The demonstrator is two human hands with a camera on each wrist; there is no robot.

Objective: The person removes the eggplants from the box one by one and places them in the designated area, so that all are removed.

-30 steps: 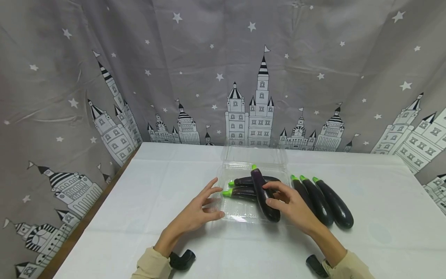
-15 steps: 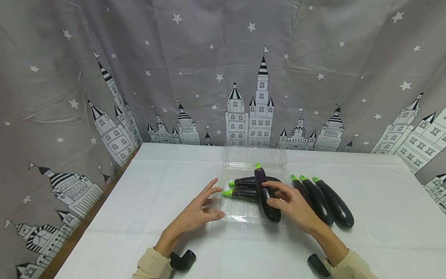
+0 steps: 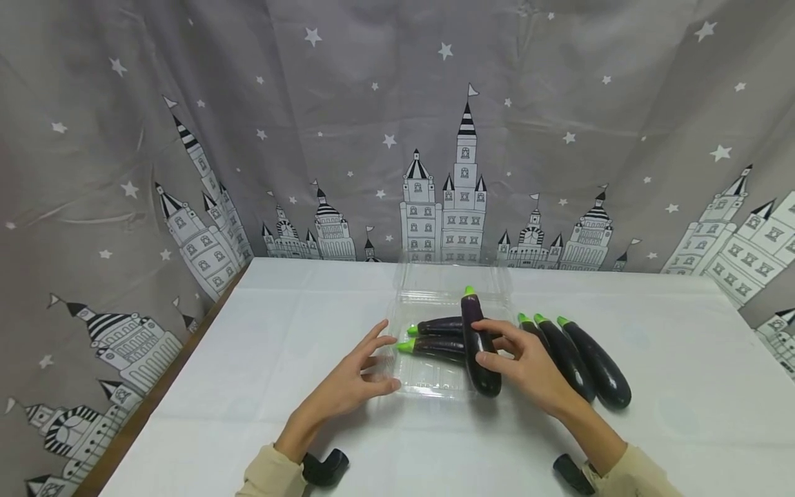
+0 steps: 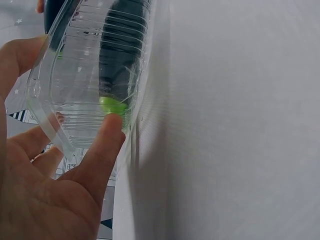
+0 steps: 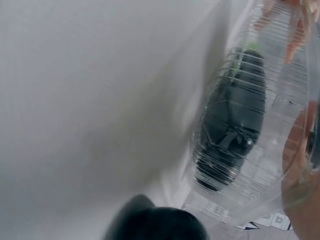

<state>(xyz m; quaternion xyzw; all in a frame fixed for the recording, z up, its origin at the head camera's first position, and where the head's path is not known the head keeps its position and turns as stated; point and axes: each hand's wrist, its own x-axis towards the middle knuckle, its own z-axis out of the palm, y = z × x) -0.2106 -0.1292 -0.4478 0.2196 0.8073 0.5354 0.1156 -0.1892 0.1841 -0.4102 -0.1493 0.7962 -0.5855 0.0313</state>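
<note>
My right hand [image 3: 522,362] grips a dark purple eggplant [image 3: 475,338] with a bright green stem, thumb on one side and fingers on the other. This eggplant points away from me and overlaps two others in the head view. Those two, a rear eggplant [image 3: 439,326] and a front eggplant [image 3: 437,348], lie sideways in a clear plastic clamshell box [image 3: 428,386], stems to the left. My left hand [image 3: 350,376] is at the box's left end with fingers spread. In the left wrist view, its thumb [image 4: 102,150] touches the ribbed outer wall.
Right of the box lie three more eggplants [image 3: 595,362], side by side with stems pointing away. The clamshell's open lid [image 3: 453,277] leans back toward the grey castle-print curtain [image 3: 348,90]. A white cloth [image 3: 298,297] covers the table.
My right hand has turned the held eggplant, its stem end swinging to the right until it points nearly straight away from me. My left hand stays at the box's left end.
</note>
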